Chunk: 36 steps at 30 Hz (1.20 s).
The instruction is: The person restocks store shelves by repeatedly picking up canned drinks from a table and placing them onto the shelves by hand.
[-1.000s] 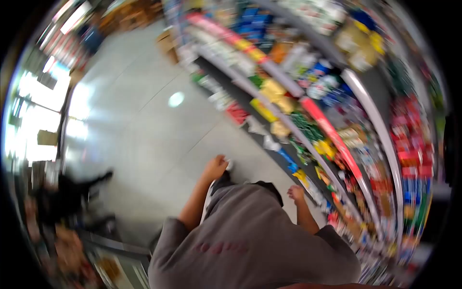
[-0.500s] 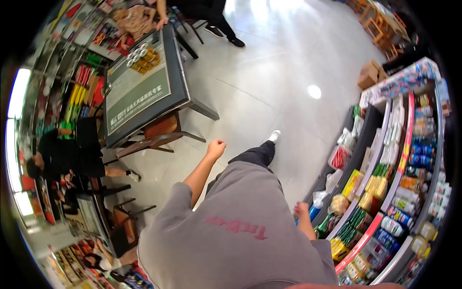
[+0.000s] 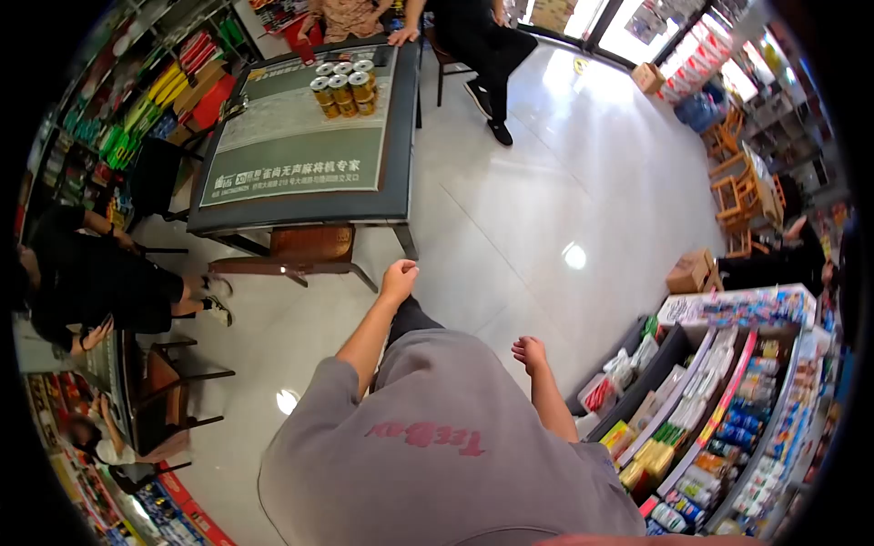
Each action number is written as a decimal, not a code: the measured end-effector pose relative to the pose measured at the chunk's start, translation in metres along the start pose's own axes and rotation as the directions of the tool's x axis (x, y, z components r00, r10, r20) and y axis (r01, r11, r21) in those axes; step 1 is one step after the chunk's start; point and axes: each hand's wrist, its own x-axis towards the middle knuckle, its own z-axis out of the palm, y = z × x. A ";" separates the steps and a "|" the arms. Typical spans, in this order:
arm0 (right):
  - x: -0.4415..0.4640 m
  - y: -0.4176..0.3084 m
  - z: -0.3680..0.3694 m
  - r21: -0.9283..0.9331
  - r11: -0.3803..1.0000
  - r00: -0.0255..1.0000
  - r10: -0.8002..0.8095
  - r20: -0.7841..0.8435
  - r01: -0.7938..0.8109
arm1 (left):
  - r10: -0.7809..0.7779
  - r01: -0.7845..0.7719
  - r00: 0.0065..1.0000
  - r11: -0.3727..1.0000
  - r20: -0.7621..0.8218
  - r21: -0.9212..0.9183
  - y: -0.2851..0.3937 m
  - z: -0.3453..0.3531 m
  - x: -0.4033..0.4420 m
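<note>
My left hand (image 3: 399,279) hangs in front of my body with its fingers curled together and nothing visible in them. It is nearest to a brown wooden chair (image 3: 314,244), which stands against the near side of a dark-framed table (image 3: 393,196). On the far half of the table is a cluster of gold cans (image 3: 342,91) with silver tops. My right hand (image 3: 529,354) is held out at the other side, fingers loosely bent and somewhat apart, holding nothing. Close to its right are the stepped shelves (image 3: 678,350) of packaged goods; the hand does not touch them.
A seated person in black trousers (image 3: 473,55) is beyond the table, with another person's hand (image 3: 403,36) on its edge. More people sit at the left by a second table. Cardboard boxes (image 3: 692,271) and wooden chairs (image 3: 733,191) stand at the right. Pale tiles (image 3: 510,209) cover the floor.
I have walked forward, and the view has turned, so the table and cans look larger. My right hand has swung forward, away from the shelf goods. Both hands remain without objects.
</note>
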 end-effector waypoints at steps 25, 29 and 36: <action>0.209 -0.583 0.615 -0.181 0.933 0.694 -0.091 0.715 0.309 | -0.185 -0.095 0.908 0.783 -0.376 -0.615 0.196 -0.128 0.466; 0.222 -0.603 0.638 -0.285 0.919 0.615 0.062 0.786 0.272 | -0.342 -0.084 0.875 0.590 -0.343 -0.803 0.207 -0.117 0.503; 0.241 -0.597 0.648 -0.188 0.913 0.534 -0.038 0.845 0.362 | -0.342 -0.330 0.717 0.600 -0.607 -0.728 0.214 -0.097 0.525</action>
